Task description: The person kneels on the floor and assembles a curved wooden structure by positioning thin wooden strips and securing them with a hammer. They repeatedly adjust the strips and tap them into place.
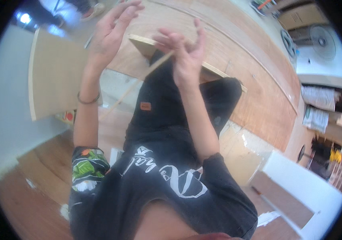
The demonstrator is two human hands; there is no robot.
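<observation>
My left hand [109, 36] is raised at the upper left with its fingers stretched out, and nothing shows in it. To its right, my right hand [187, 60] is up over my knees, its fingers spread and slightly blurred. A thin wooden strip [149, 74] slants from the base of my right hand across my leg toward my left forearm. Its upper end meets the hand, but whether the hand grips it I cannot make out. Behind my right hand, a light plywood board [223, 74] stands with its narrow edge up, partly hidden by my legs.
A tan panel [57, 76] stands upright at the left beside a pale wall. Large brown wooden sheets [259, 80] lie ahead and to the right. A white panel [283, 172] is at the lower right. A fan [322, 40] and another person's shoe [95, 12] show farther off.
</observation>
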